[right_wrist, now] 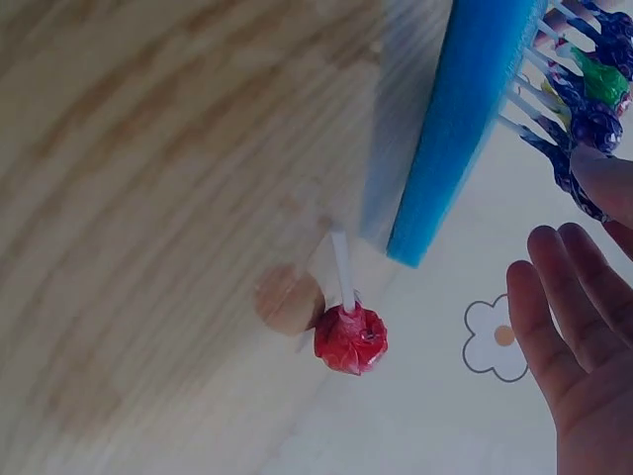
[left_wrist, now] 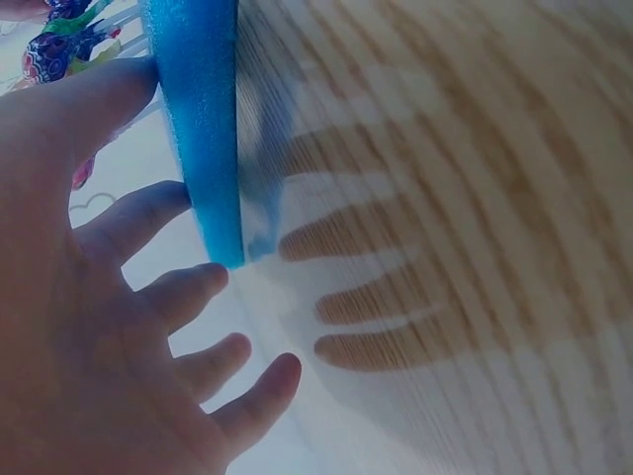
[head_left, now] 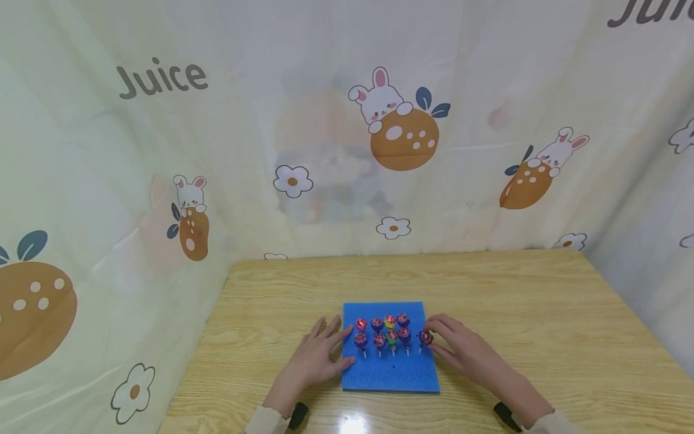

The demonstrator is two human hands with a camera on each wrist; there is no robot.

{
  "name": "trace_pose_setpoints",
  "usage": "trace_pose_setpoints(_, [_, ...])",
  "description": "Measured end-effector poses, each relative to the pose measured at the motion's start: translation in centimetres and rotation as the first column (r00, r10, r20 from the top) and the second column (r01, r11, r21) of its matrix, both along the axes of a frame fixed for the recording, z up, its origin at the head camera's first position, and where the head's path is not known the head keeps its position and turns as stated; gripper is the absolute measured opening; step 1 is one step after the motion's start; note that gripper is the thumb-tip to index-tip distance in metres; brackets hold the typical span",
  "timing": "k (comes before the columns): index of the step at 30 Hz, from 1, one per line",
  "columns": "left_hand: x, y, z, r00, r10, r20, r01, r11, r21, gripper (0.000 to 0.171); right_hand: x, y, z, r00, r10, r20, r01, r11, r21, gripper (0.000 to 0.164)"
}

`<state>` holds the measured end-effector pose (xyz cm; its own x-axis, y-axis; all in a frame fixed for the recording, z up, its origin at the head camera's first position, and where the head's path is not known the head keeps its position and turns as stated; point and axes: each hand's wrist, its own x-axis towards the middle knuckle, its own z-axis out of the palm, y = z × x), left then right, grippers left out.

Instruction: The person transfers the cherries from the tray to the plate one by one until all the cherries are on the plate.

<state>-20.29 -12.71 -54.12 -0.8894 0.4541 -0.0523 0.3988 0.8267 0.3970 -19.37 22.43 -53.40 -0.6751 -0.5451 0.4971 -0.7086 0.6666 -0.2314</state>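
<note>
A blue foam board point(head_left: 390, 378) lies on the table, with several wrapped lollipops standing in it by their white sticks in two rows. At the board's left edge, my left hand point(head_left: 317, 355) rests with straight, spread fingers; its thumb and index finger touch the foam in the left wrist view. On the right, my right hand point(head_left: 461, 349) pinches the head of a dark-wrapped lollipop point(head_left: 425, 337) between thumb and index finger. That lollipop's stick meets the foam near the board's right side. The other right fingers point(right_wrist: 547, 292) extend, holding nothing.
A red-wrapped lollipop point(right_wrist: 351, 338) lies on the wooden table point(head_left: 542, 313) to the right of the board; the head view does not show it. A printed curtain point(head_left: 325, 120) hangs behind the table and along both sides.
</note>
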Motion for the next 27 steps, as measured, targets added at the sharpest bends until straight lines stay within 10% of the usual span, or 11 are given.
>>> trace_pose_setpoints(27, [-0.2,0.0,-0.4,1.0,0.003,-0.002,-0.003,1.0,-0.008,0.069,-0.4,0.1,1.3,0.997,-0.012,-0.071,0.009,0.999,-0.034,0.04])
